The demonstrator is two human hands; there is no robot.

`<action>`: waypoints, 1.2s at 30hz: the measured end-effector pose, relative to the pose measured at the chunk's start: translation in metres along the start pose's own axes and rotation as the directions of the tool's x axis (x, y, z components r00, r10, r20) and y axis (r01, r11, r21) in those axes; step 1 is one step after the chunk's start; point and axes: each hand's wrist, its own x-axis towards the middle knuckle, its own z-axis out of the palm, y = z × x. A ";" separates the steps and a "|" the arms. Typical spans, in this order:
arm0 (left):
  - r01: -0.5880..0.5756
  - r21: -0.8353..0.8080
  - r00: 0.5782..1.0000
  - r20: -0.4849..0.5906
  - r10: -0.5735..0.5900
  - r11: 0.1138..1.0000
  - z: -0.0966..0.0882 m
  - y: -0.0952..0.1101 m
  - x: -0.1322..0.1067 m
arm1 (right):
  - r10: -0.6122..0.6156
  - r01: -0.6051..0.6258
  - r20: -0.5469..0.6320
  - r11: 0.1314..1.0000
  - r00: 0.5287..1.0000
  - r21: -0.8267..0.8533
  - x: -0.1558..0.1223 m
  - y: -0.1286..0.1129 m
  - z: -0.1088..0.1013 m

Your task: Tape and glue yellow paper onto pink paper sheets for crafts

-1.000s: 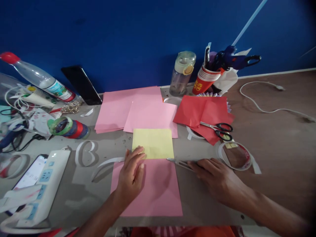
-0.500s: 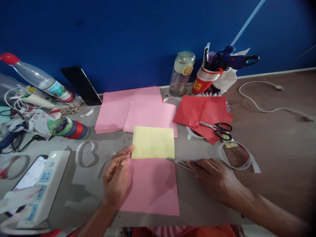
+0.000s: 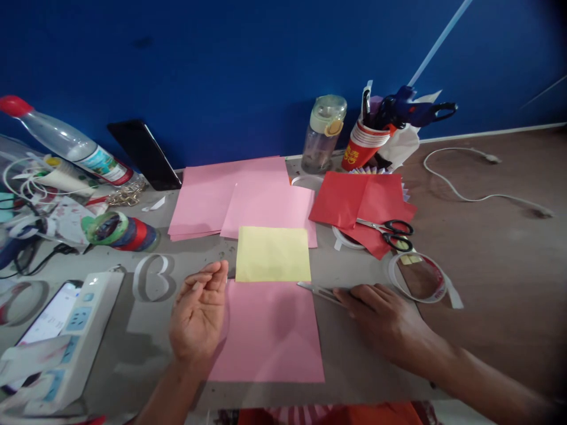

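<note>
A yellow sheet of paper (image 3: 273,254) lies across the top of a pink sheet (image 3: 270,333) in front of me, its upper part overlapping the pink papers behind. My left hand (image 3: 198,313) is beside the left edge of the pink sheet, palm turned up, fingers apart from the paper and holding nothing. In my right hand (image 3: 381,313) is a slim silver utility knife (image 3: 322,292), low over the table. Its tip points left and reaches the yellow sheet's lower right corner. The fingers around its handle are partly hidden by the back of the hand.
Pink papers (image 3: 204,195) lie at the back, with red paper (image 3: 339,198) and black-handled scissors (image 3: 394,235) to their right. A tape roll (image 3: 436,295) sits beyond my right hand. On the left are a power strip (image 3: 75,336), a phone (image 3: 48,324) and tape-wound rolls (image 3: 119,230).
My left hand has let go of the yellow sheet's left edge, drawn left and turned palm up. The right hand and utility knife stay nearly in place.
</note>
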 end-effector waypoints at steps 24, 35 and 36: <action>-0.353 0.935 0.900 0.348 -0.262 0.032 0.045 0.006 0.073 | -0.099 0.093 0.069 0.991 0.993 0.095 0.015 -0.017 -0.007; -0.136 0.905 0.939 0.247 -0.238 0.403 0.042 0.004 0.075 | -0.104 0.091 0.094 0.987 0.990 0.129 0.011 -0.016 -0.004; -0.121 0.884 0.927 0.263 -0.267 0.451 0.039 0.005 0.074 | -0.099 0.086 0.098 0.988 0.990 0.130 0.011 -0.016 -0.004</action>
